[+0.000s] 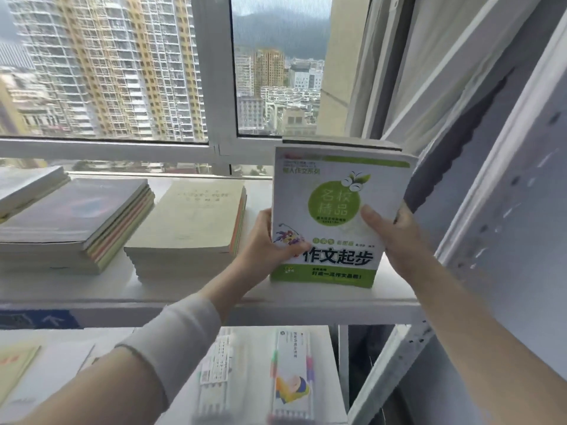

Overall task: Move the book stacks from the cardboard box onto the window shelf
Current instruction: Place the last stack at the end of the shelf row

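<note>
A stack of books with a white and green cover on top (pixel 334 191) is held tilted over the right end of the white window shelf (pixel 190 289). My left hand (pixel 270 240) grips its left edge, thumb on the cover. My right hand (pixel 395 234) grips its right edge, thumb on the cover too. The stack's lower edge is at or just above the shelf; I cannot tell whether it touches. Two other stacks lie flat on the shelf: one with a beige cover (pixel 190 231) in the middle and one with a dark cover (pixel 73 228) to its left. The cardboard box is out of view.
Another book stack (pixel 27 185) lies at the shelf's far left. The window frame (pixel 214 87) rises behind the shelf. A grey perforated metal upright (pixel 503 210) stands close on the right. Below the shelf lie packaged marker sets (pixel 291 366) and papers.
</note>
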The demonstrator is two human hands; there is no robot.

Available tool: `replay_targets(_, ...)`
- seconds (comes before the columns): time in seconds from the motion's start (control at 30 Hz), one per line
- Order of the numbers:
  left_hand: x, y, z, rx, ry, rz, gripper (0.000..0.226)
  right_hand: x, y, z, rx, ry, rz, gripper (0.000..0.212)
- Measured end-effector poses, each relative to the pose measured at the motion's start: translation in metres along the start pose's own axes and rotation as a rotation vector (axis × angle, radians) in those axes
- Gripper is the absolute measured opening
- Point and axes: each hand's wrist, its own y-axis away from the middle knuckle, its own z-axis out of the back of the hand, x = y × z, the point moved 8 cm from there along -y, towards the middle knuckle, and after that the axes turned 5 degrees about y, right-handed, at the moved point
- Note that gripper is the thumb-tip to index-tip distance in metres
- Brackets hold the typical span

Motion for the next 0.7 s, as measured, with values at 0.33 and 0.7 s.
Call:
replay_targets(0.33, 0.011, -0.002, 0.003, 0.037, -0.001, 0.008, 0.066, -0.007, -0.005, 0.006, -0.074, 0.012, -0.001, 0.062)
replay_targets(0.7, -0.002, -0.028, -0.007, 0.236, 0.101, 0.692, 0.056, -0.029, -0.069, -0.001, 0.114, 0.276, -0.62, 0.036)
